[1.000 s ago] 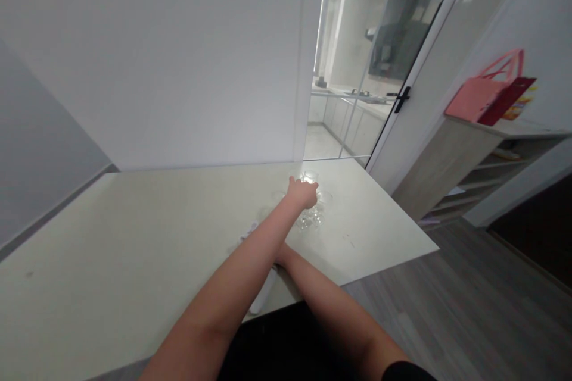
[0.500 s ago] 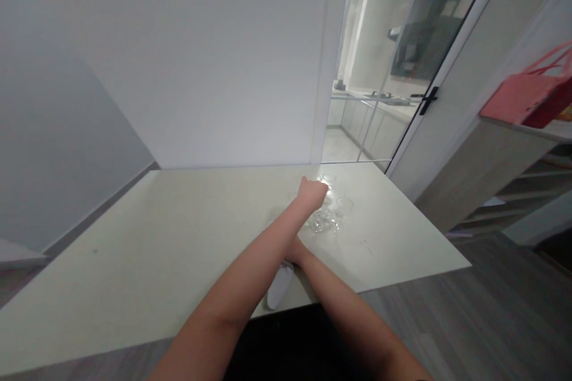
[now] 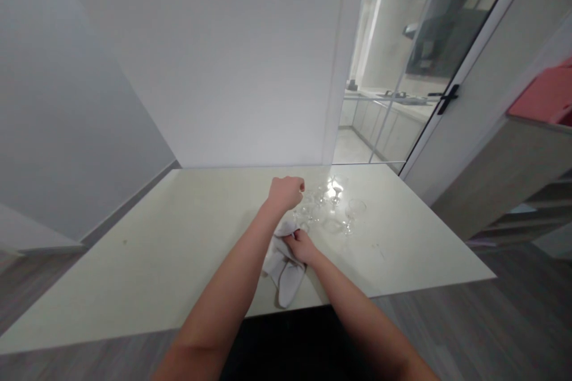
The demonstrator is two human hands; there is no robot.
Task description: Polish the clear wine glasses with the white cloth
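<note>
My left hand (image 3: 287,191) is closed, reaching over the table beside a cluster of clear glasses. A clear stemmed glass (image 3: 307,209) shows just below and right of its fingers and appears to be in their grip; its outline is faint. Bunched under the fingers of my right hand (image 3: 302,246) is a white cloth (image 3: 286,274), its lower end hanging loosely toward the table's front edge. Another stemmed glass (image 3: 336,190) stands farther back, and a glass (image 3: 356,208) is to the right.
The pale table (image 3: 187,238) runs up to a white wall (image 3: 250,71). Behind its right end is a glass-paned door (image 3: 379,71) with a black handle (image 3: 448,99). A pink bag (image 3: 543,95) sits on a shelf unit at the right.
My left hand has moved left, away from the farther glasses, and a glass shape has shifted with it. My right hand and the cloth, earlier mostly hidden behind the left forearm, now show.
</note>
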